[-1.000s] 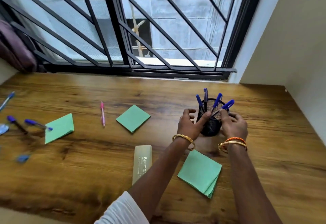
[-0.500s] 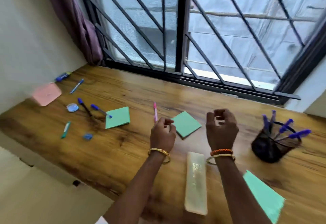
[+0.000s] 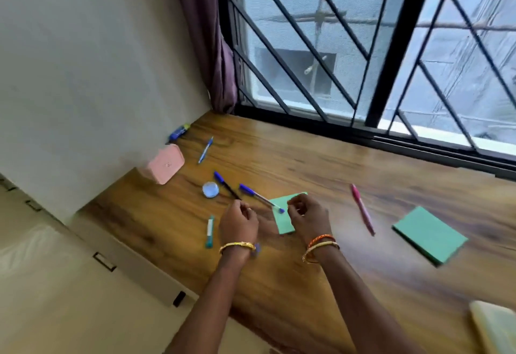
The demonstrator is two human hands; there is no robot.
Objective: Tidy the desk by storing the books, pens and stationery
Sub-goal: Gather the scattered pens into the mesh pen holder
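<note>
Hands (image 3: 275, 221) hover, fingers curled, over scattered pens (image 3: 258, 196).

The green note pad (image 3: 282, 221) is partly covered by the right hand (image 3: 307, 221), and a small blue object (image 3: 257, 248) is mostly hidden behind the left hand (image 3: 238, 225). The pale ruler (image 3: 494, 325) is cut off by the lower right edge. The pink pen (image 3: 362, 209) and the second green pad (image 3: 430, 235) are blurred.
</note>
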